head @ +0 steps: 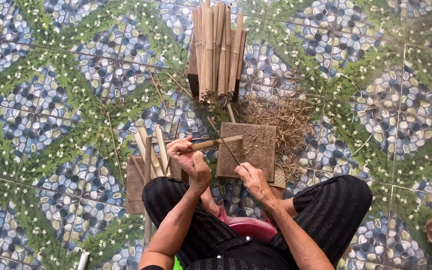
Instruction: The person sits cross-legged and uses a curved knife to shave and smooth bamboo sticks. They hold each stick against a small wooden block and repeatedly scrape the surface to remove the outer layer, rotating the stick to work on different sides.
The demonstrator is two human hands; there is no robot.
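Near the middle of the frame the left hand (190, 159) holds a split bamboo strip (215, 143), fingers curled tight round its near end so the free length points right, out over a flat brown board (256, 150) lying on the tiled floor (51, 100). The right hand (252, 181) has its fingers pinched on a thin dark blade (227, 148) that angles up-left to meet the strip, apparently shaving it above the board. Dry shavings (286, 120) lie heaped just beyond the board. At top centre a bundle of bamboo pieces (218, 50) rests within reach; further cut slats (151, 150) stand left of the left hand.
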